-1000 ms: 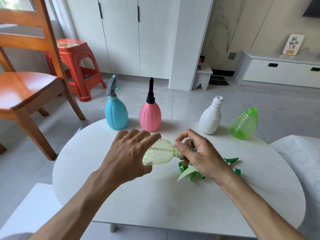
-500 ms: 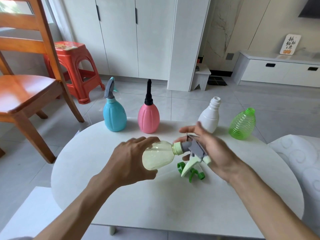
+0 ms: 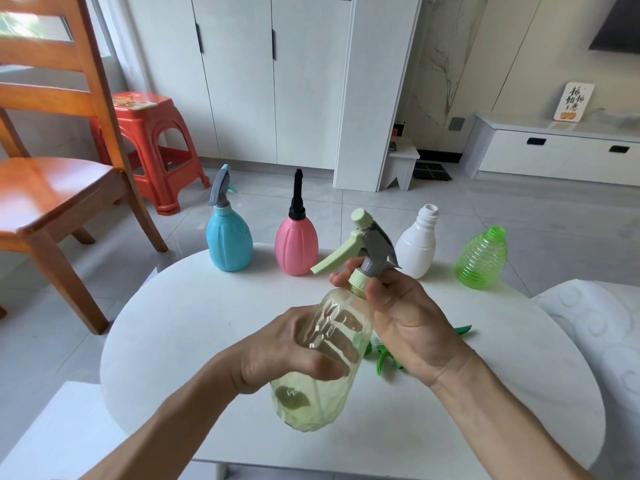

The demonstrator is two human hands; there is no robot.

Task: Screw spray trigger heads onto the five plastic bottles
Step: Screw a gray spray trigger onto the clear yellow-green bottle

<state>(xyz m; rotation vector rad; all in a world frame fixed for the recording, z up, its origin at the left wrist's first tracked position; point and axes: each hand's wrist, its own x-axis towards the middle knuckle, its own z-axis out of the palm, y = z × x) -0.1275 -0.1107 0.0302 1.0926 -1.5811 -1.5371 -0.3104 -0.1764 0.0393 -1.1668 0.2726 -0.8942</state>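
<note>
The left hand [image 3: 287,351] wraps its fingers round the belly of the translucent yellow bottle [image 3: 322,362], held tilted above the white round table [image 3: 194,327], neck toward one o'clock. The right hand [image 3: 408,320] pinches the pale green collar [image 3: 358,282] of the grey-and-green trigger head [image 3: 367,244] seated on that neck. At twelve o'clock stand the blue bottle [image 3: 228,240] and pink bottle [image 3: 296,245], both capped, then the open-necked white bottle [image 3: 417,245] and green ribbed bottle [image 3: 481,259] toward two; green trigger heads [image 3: 384,358] lie under the right wrist.
</note>
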